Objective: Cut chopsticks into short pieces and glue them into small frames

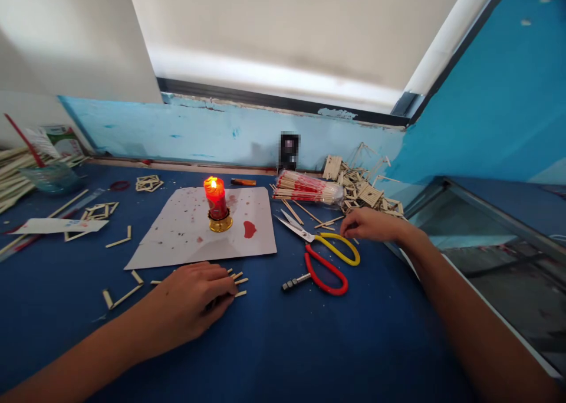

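Observation:
My left hand [201, 291] lies low on the blue tabletop, its fingers curled over several short wooden sticks [241, 281]. Their ends poke out past the fingertips; what the palm covers is hidden. On the right, my right hand [369, 223] is bent down with its fingertips together at the table, beside the yellow handle of the scissors [327, 255]. Anything between those fingertips is hidden. The scissors lie partly spread, with one red and one yellow handle. A lit red candle [216, 199] in a gold holder stands on a white sheet [177, 232].
Behind my right hand lie a plastic-wrapped bundle of red-marked sticks [307, 187] and a pile of small stick frames [362, 187]. A metal bolt [296, 282] touches the red handle. A lighter [243, 182] is behind the candle. Joined stick pieces [126, 297] and a glass bowl [50, 177] are left.

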Motion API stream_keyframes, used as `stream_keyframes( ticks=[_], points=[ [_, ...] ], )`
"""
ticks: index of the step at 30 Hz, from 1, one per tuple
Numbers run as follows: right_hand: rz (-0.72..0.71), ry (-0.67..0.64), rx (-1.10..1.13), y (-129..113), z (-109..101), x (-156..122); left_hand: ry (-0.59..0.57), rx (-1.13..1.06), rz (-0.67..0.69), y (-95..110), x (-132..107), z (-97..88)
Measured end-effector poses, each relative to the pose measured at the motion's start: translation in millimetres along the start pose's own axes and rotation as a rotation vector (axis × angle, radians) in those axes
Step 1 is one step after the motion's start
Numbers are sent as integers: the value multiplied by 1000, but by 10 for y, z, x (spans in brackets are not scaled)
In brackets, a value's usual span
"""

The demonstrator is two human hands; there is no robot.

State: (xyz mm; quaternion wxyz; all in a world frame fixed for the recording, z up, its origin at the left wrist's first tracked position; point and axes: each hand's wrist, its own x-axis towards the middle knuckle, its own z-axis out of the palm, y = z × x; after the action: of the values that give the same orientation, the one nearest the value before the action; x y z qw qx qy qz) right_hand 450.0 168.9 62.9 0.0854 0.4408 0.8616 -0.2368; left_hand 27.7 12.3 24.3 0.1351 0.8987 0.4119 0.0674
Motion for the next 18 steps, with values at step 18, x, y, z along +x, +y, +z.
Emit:
stream_keyframes(
  ticks=[18],
  points=[
    [-39,314,-460,8,283,272,36,27,27,95,-11,-84]
  ],
)
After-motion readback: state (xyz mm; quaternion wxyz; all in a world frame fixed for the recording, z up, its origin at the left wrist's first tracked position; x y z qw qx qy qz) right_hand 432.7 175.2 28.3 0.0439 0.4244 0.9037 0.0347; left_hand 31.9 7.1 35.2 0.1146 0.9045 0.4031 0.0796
